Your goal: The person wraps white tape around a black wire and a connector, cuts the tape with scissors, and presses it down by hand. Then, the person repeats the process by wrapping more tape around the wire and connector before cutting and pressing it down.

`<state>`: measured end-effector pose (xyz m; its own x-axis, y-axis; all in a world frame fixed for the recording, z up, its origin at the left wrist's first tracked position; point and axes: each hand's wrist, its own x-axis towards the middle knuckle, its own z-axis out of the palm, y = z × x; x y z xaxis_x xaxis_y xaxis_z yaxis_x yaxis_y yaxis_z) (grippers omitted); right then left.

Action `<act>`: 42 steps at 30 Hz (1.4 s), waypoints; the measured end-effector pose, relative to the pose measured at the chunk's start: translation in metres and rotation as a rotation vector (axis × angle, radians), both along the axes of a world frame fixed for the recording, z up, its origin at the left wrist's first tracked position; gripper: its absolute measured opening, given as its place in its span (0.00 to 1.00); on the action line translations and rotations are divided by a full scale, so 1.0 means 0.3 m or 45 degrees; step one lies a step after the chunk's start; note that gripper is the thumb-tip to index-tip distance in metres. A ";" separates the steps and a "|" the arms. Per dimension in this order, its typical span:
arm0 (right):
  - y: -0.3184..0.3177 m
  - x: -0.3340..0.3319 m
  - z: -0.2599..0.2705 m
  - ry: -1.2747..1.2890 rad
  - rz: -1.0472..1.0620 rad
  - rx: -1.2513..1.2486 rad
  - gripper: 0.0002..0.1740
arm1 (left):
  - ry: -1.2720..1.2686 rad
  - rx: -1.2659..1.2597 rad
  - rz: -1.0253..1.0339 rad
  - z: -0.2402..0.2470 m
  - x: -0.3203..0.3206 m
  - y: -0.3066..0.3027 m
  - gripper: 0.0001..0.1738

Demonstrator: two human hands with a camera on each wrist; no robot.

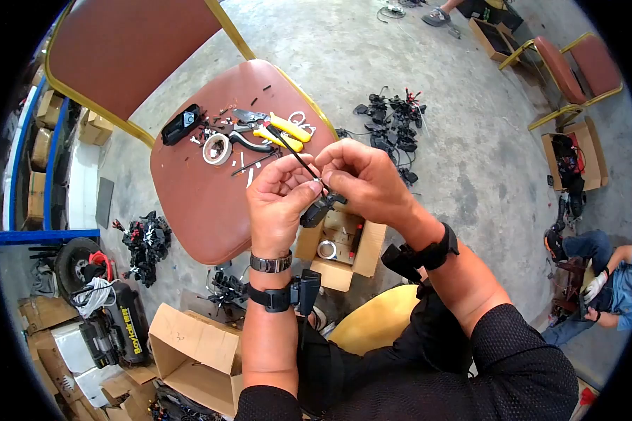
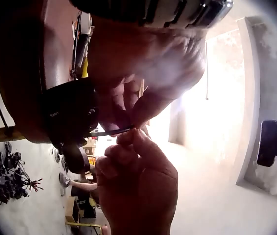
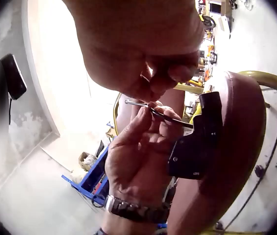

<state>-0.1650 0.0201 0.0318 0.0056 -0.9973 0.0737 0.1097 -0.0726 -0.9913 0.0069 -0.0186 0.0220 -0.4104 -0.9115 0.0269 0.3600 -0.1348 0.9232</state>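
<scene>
In the head view, my left hand (image 1: 277,200) and right hand (image 1: 365,179) meet above the front of a red chair seat (image 1: 189,224). Between their fingertips both pinch a thin black cable (image 3: 176,120), which runs out of a black plastic device (image 3: 194,152). That device hangs just below the fingers in the head view. A pale tip shows at the cable's far end in the right wrist view. On the seat beyond lie yellow-handled pliers (image 1: 295,128), black-handled cutters (image 1: 251,144), a roll of white tape (image 1: 217,149) and a black gadget (image 1: 182,125).
Below the hands stands an open cardboard box (image 1: 369,252) with a tape roll inside. Another open box (image 1: 193,340) is at lower left. Heaps of black parts (image 1: 393,123) lie on the concrete floor. At far right sits another person (image 1: 614,281), near a box (image 1: 595,154).
</scene>
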 end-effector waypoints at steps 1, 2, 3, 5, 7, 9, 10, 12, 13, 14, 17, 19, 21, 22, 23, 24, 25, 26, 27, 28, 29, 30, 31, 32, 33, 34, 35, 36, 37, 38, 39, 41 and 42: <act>-0.007 -0.007 -0.011 -0.070 0.024 0.033 0.09 | -0.018 -0.022 0.022 0.007 -0.006 0.007 0.21; -0.015 -0.017 -0.023 -0.139 0.047 0.066 0.10 | -0.036 -0.044 0.043 0.012 -0.013 0.014 0.20; -0.019 -0.020 -0.016 -0.208 0.070 0.099 0.11 | -0.060 -0.092 0.061 0.016 -0.022 0.019 0.20; -0.006 -0.032 0.019 -0.378 0.107 0.359 0.10 | -0.104 -0.183 0.100 0.020 -0.036 0.030 0.19; -0.008 -0.049 -0.047 -0.607 0.201 0.505 0.10 | -0.166 -0.217 0.084 -0.004 -0.033 0.033 0.19; -0.006 -0.042 -0.061 -0.585 0.193 0.479 0.09 | -0.176 -0.189 0.078 -0.014 -0.025 0.027 0.18; 0.001 -0.031 -0.045 -0.531 0.166 0.445 0.09 | -0.152 -0.142 0.081 -0.014 -0.022 0.019 0.18; 0.005 -0.017 -0.037 -0.394 0.121 0.362 0.10 | -0.070 -0.058 0.098 -0.020 -0.017 0.002 0.17; 0.005 -0.007 -0.042 -0.319 0.102 0.221 0.11 | -0.014 -0.020 0.108 -0.027 -0.014 -0.007 0.17; 0.005 0.003 -0.048 -0.243 0.082 0.081 0.12 | 0.042 0.018 0.117 -0.031 -0.010 -0.014 0.16; 0.025 0.001 -0.008 0.218 -0.016 -0.168 0.19 | 0.160 0.209 0.059 -0.015 0.003 -0.020 0.15; 0.027 0.005 -0.008 0.398 -0.067 -0.309 0.19 | 0.124 0.221 0.031 -0.024 0.010 -0.021 0.16; 0.016 0.011 -0.013 0.540 -0.118 -0.528 0.19 | 0.080 0.273 0.034 -0.019 0.007 -0.020 0.16; 0.009 0.012 -0.018 0.610 -0.142 -0.637 0.19 | 0.074 0.291 0.025 -0.015 0.008 -0.019 0.16; 0.003 0.010 -0.023 0.655 -0.161 -0.694 0.18 | 0.067 0.308 0.016 -0.011 0.008 -0.018 0.16; -0.003 0.006 -0.028 0.700 -0.182 -0.752 0.17 | 0.061 0.324 0.005 -0.009 0.009 -0.017 0.16; -0.005 0.004 -0.031 0.746 -0.203 -0.811 0.16 | 0.047 0.296 0.000 -0.010 0.007 -0.016 0.17; -0.004 0.002 -0.028 0.755 -0.197 -0.802 0.15 | 0.033 0.269 -0.004 -0.011 0.005 -0.015 0.17; -0.003 0.000 -0.020 0.764 -0.191 -0.793 0.14 | 0.019 0.241 -0.009 -0.012 0.002 -0.014 0.17; -0.001 -0.003 -0.015 0.773 -0.185 -0.785 0.13 | 0.003 0.211 -0.009 -0.011 -0.001 -0.012 0.17; 0.007 -0.002 -0.013 0.661 -0.150 -0.639 0.12 | -0.014 0.181 -0.009 -0.009 -0.006 -0.010 0.17; 0.019 0.000 -0.012 0.548 -0.116 -0.495 0.11 | -0.030 0.151 -0.009 -0.006 -0.010 -0.008 0.17; 0.026 0.002 -0.012 0.434 -0.081 -0.351 0.10 | -0.052 0.130 0.004 -0.002 -0.014 -0.005 0.17; 0.025 0.001 -0.015 0.319 -0.069 -0.266 0.10 | -0.075 0.108 0.017 0.002 -0.018 -0.001 0.17; 0.022 0.000 -0.020 0.205 -0.058 -0.181 0.09 | -0.097 0.086 0.030 0.006 -0.021 0.003 0.17; 0.019 -0.003 -0.022 0.091 -0.046 -0.096 0.09 | -0.101 0.050 0.036 0.011 -0.024 0.007 0.18; 0.015 -0.006 -0.018 -0.035 -0.017 0.002 0.09 | -0.105 0.014 0.041 0.016 -0.027 0.012 0.18; 0.010 -0.012 -0.010 -0.160 0.012 0.100 0.09 | -0.108 -0.023 0.045 0.019 -0.029 0.016 0.18; 0.004 -0.021 -0.006 -0.284 0.039 0.198 0.09 | -0.122 -0.082 0.053 0.011 -0.029 0.020 0.18; 0.001 -0.038 -0.019 -0.346 0.091 0.333 0.10 | -0.134 -0.140 0.059 -0.002 -0.031 0.026 0.18; -0.001 -0.042 -0.026 -0.426 0.116 0.375 0.11 | -0.147 -0.199 0.066 -0.008 -0.033 0.029 0.18; -0.004 -0.047 -0.032 -0.587 0.169 0.460 0.12 | -0.084 -0.121 0.089 -0.001 -0.034 0.031 0.18; -0.003 -0.043 -0.030 -0.561 0.150 0.413 0.13 | -0.055 -0.082 0.102 0.003 -0.033 0.030 0.19</act>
